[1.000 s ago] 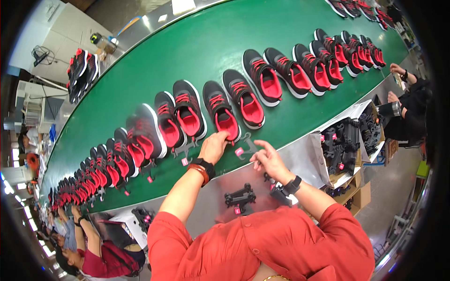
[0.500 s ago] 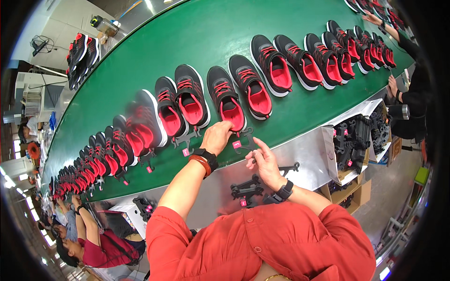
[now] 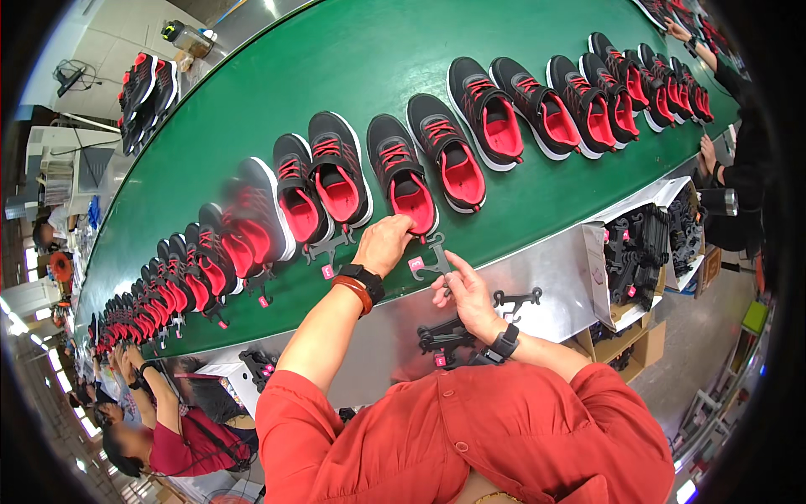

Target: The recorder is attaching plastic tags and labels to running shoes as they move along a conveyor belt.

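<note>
Black-and-red mesh sneaker (image 3: 403,176) on green conveyor belt (image 3: 252,101), heel grasped by left hand (image 3: 382,244). Just beside it, right hand (image 3: 462,290) pinches grey plastic shoe hanger (image 3: 432,259) with pink tag.

We look down on a long green conveyor belt (image 3: 252,109) edged by a grey metal ledge (image 3: 562,269), with open cardboard boxes (image 3: 621,311) at its right, a pale concrete floor (image 3: 705,328) below and bright lamps (image 3: 13,323) glaring at left.

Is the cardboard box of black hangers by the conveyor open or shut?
Open. The cardboard box has its flaps up, and the black plastic hangers inside show from above.
</note>
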`<state>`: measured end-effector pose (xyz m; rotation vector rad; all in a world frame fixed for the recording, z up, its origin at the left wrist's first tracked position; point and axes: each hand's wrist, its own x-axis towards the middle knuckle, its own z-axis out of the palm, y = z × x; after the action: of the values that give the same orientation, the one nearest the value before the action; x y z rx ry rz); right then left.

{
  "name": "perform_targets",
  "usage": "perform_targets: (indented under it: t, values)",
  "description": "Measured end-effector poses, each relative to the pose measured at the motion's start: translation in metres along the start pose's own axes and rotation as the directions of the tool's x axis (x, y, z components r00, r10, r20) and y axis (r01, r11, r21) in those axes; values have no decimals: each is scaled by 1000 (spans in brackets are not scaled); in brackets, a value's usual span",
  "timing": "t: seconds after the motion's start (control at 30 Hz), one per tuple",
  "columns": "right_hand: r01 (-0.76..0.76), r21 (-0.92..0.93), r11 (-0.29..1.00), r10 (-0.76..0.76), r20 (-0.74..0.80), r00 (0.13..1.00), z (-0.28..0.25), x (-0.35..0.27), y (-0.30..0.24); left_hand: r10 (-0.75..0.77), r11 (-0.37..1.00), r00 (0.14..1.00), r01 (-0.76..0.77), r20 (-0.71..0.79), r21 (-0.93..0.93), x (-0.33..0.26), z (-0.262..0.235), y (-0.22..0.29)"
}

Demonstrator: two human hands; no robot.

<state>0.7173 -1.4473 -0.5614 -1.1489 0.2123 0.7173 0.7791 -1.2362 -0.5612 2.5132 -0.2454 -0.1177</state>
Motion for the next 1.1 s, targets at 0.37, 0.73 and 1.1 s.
perform_targets:
  t: [0.37,0.73,1.1]
  values:
    - [22,46,999,-23,14,1000,-4,1,5,13,1000,1000,-13,1,7,0,1,-2]
    - [-102,-277,956,169,231,958,-2,18,-14,56,994,998,-59,25,95,2,3,-7]
    - [332,-716,614,-111,338,934,-24,63,-89,45,949,963,-124,265,291,-24,14,4]
